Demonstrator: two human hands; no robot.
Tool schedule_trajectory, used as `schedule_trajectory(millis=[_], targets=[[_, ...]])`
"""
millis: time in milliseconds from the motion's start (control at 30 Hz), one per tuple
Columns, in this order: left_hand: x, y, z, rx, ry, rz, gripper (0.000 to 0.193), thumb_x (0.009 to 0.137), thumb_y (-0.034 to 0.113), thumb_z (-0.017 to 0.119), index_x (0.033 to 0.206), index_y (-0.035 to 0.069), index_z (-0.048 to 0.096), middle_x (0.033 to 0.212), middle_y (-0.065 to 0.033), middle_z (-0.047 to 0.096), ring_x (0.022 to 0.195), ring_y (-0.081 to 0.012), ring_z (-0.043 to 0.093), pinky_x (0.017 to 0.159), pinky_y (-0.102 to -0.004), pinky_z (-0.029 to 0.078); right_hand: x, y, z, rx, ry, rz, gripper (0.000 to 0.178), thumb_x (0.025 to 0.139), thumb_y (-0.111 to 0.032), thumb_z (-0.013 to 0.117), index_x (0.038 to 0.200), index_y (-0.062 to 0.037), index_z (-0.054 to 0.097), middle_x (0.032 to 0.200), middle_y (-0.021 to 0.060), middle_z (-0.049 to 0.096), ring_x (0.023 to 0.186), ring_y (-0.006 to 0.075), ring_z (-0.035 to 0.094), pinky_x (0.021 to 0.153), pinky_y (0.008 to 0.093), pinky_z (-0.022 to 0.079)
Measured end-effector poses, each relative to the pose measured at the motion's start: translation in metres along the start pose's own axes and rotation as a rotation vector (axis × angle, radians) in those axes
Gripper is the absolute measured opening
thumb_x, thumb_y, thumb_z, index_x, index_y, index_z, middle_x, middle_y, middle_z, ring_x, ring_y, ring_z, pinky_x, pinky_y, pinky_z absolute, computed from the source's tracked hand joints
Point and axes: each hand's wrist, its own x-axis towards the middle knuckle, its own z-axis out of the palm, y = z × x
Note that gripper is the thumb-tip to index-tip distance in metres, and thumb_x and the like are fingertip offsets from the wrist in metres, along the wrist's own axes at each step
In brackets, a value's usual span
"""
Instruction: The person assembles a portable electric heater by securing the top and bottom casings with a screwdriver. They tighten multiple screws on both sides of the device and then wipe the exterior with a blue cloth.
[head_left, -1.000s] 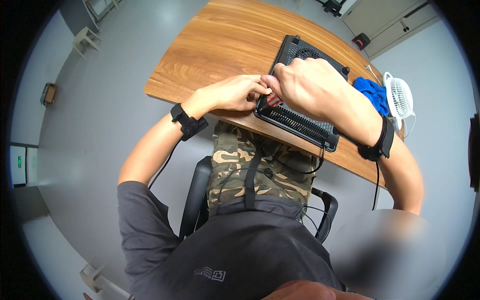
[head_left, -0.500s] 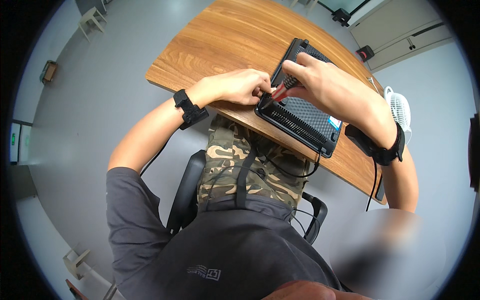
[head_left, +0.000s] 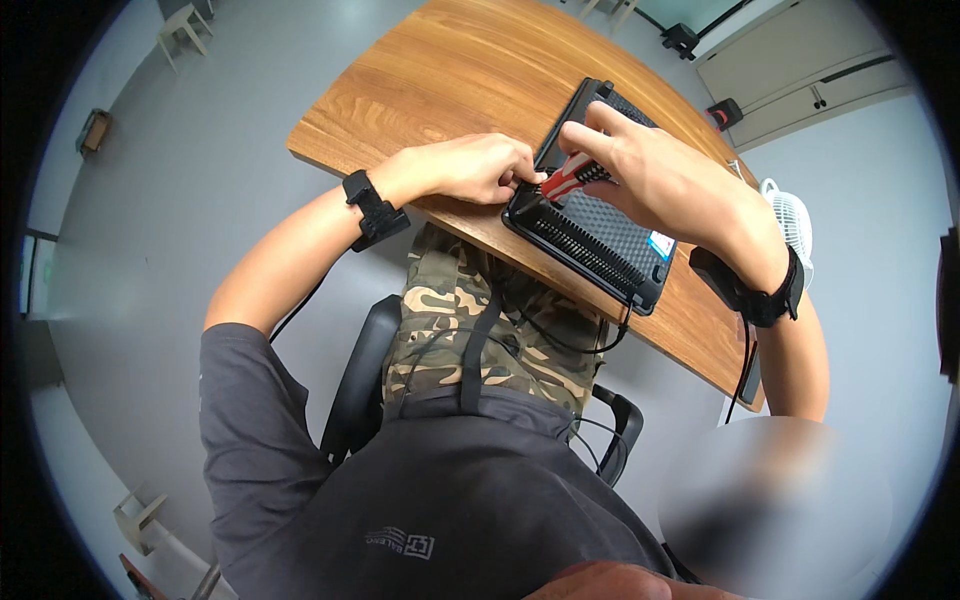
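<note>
A flat black device (head_left: 612, 222) with a textured panel and a slotted grille along its near side lies on the wooden table, close to the front edge. My right hand (head_left: 655, 175) is closed round a hand tool (head_left: 565, 182) with a red and black handle. The tool slants down toward the device's near-left corner; its dark tip blends into the black casing, so its kind is unclear. Beside that corner, my left hand (head_left: 480, 168) has its fingers pinched together at the device's left edge. What the fingertips hold, if anything, is hidden.
The wooden table (head_left: 440, 70) reaches away to the far left. A black cable (head_left: 590, 350) runs from the device's near-right corner down over my lap. A white fan (head_left: 792, 215) stands at the right. Both wrists wear black straps, with a cord hanging from the right one.
The tool's red handle has tilted slightly flatter in my right hand. My left hand stays pinched at the device's edge. The whole view has shifted a little.
</note>
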Motion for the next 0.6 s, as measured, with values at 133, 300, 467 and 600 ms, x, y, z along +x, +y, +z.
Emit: schedule_trajectory(millis=[133, 300, 467, 600], targets=[[-0.002, 0.0, 0.004, -0.032, 0.033, 0.0, 0.035, 0.08, 0.0, 0.066, 0.114, 0.001, 0.072, 0.091, -0.0149, 0.063, 0.08, -0.0301, 0.065, 0.076, -0.0417, 0.054, 0.016, -0.004, 0.009, -0.023, 0.045, 0.084, 0.037, 0.1, -0.037, 0.063, 0.103, 0.0002, 0.06, 0.08, 0.0216, 0.069, 0.077, 0.0414, 0.07, 0.067, 0.0463, 0.057], [-0.001, -0.002, 0.004, 0.01, 0.027, -0.017, 0.036, 0.082, 0.0, 0.064, 0.117, 0.001, 0.071, 0.097, -0.0165, 0.067, 0.083, -0.0333, 0.066, 0.078, -0.043, 0.054, 0.03, 0.0, 0.013, -0.157, 0.11, 0.275, 0.05, 0.103, -0.038, 0.06, 0.08, 0.0063, 0.068, 0.071, 0.0266, 0.068, 0.073, 0.0419, 0.071, 0.063, 0.046, 0.058], [-0.002, 0.0, 0.003, 0.039, 0.01, -0.025, 0.035, 0.083, 0.001, 0.064, 0.117, 0.001, 0.071, 0.102, -0.0166, 0.067, 0.087, -0.0345, 0.066, 0.08, -0.0436, 0.054, 0.007, 0.002, 0.006, 0.009, 0.06, 0.219, 0.035, 0.098, -0.028, 0.067, 0.106, 0.0045, 0.06, 0.089, 0.024, 0.069, 0.086, 0.0426, 0.07, 0.074, 0.0458, 0.058], [-0.004, -0.005, 0.005, 0.019, 0.035, 0.007, 0.035, 0.083, -0.001, 0.064, 0.117, 0.001, 0.071, 0.104, -0.0168, 0.067, 0.089, -0.0351, 0.066, 0.081, -0.0432, 0.053, 0.002, -0.001, -0.006, 0.085, 0.052, 0.02, 0.025, 0.093, -0.011, 0.072, 0.109, 0.0009, 0.057, 0.1, 0.0183, 0.065, 0.092, 0.039, 0.07, 0.078, 0.045, 0.056]])
